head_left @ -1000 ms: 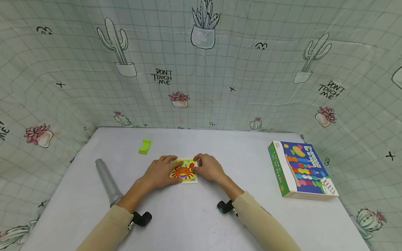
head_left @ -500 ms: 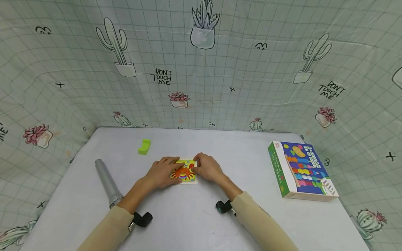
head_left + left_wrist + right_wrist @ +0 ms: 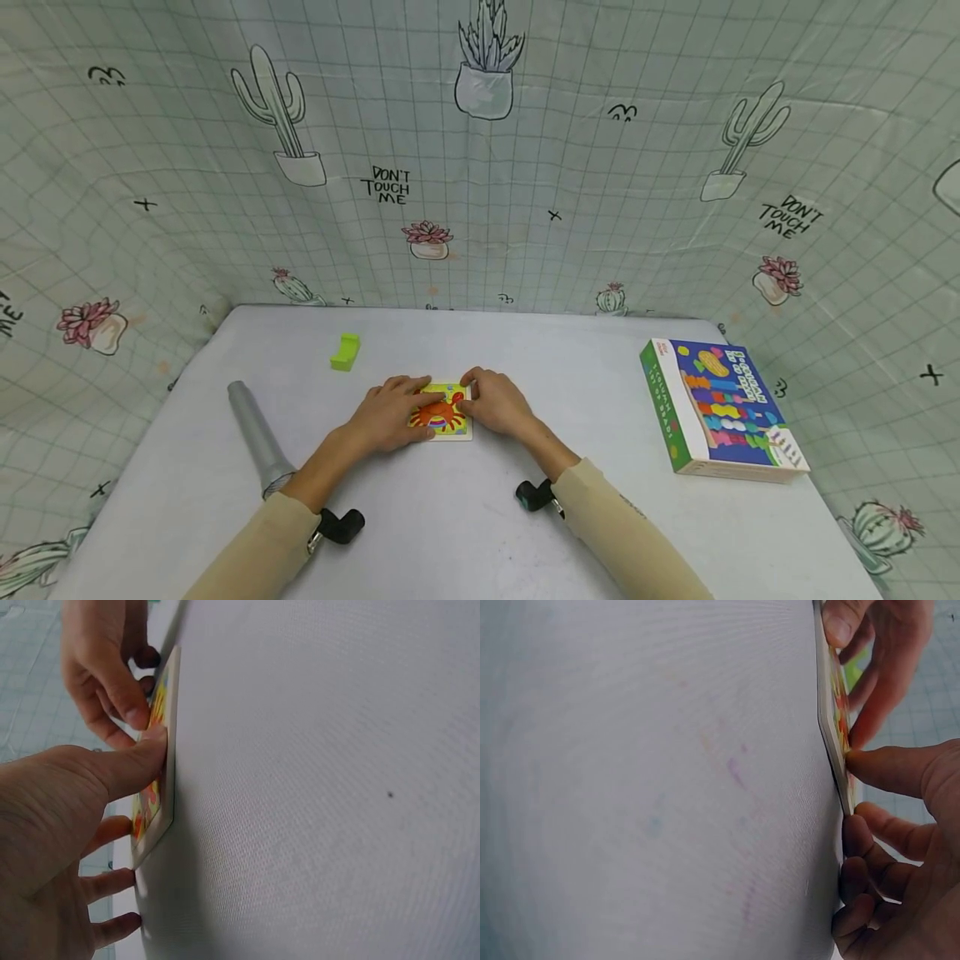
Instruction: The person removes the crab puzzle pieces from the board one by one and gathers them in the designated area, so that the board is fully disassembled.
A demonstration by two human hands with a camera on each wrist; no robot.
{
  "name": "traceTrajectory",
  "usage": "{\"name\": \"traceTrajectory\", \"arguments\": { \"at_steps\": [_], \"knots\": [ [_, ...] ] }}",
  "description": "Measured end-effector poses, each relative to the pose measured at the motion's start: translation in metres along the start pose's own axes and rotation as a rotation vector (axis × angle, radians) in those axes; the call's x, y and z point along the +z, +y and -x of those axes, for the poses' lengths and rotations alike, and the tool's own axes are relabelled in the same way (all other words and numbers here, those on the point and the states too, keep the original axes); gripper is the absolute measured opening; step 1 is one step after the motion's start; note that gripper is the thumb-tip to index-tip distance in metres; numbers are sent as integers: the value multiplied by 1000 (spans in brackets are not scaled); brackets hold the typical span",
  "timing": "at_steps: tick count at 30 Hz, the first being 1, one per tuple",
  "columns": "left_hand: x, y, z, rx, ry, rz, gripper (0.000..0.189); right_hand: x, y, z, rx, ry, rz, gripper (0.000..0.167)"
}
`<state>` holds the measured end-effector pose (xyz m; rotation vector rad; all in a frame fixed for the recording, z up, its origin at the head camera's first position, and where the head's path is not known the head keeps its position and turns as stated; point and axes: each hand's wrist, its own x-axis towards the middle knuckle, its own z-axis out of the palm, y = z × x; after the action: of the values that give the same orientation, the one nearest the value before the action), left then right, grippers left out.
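Observation:
Flat on the white table (image 3: 450, 517) lies a small square picture board (image 3: 441, 417) with a red-orange crab on yellow and a pale, thick rim. My left hand (image 3: 384, 414) rests on its left part, fingers spread. In the left wrist view the thumb (image 3: 139, 761) presses on the near edge, and other fingertips lie at the left side. My right hand (image 3: 497, 402) grips the right edge. In the right wrist view its thumb (image 3: 889, 766) is on top, while the remaining fingers curl against the board's side. Both hands cover parts of the picture.
A lime-green bent block (image 3: 346, 352) lies behind the left hand. The grey tube (image 3: 258, 437) is left of the left forearm. On the right side of the table stands a blue and green game box (image 3: 723, 408). A cactus-print cloth (image 3: 480, 183) hangs around the table.
The left fingertips have shifted slightly right and nearer over the board. The right hand and the board stay almost where they were.

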<state>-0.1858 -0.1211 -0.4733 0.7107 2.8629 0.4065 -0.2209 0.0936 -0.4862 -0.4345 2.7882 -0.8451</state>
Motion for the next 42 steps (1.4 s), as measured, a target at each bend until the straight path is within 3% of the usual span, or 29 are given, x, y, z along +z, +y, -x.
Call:
{"name": "traceTrajectory", "arguments": {
  "at_steps": [11, 16, 26, 35, 42],
  "knots": [
    [4, 3, 3, 41, 1, -5, 54, 0, 0, -1, 16, -21, 12, 38],
    [5, 4, 3, 44, -1, -1, 53, -2, 1, -1, 11, -35, 5, 31],
    [3, 4, 3, 87, 10, -23, 53, -1, -3, -2, 6, -8, 63, 38],
    [2, 5, 4, 92, -21, -46, 53, -3, -4, -1, 33, -39, 23, 39],
    [3, 4, 3, 79, -27, -48, 55, -4, -4, -3, 33, -10, 9, 34]
  ]
}}
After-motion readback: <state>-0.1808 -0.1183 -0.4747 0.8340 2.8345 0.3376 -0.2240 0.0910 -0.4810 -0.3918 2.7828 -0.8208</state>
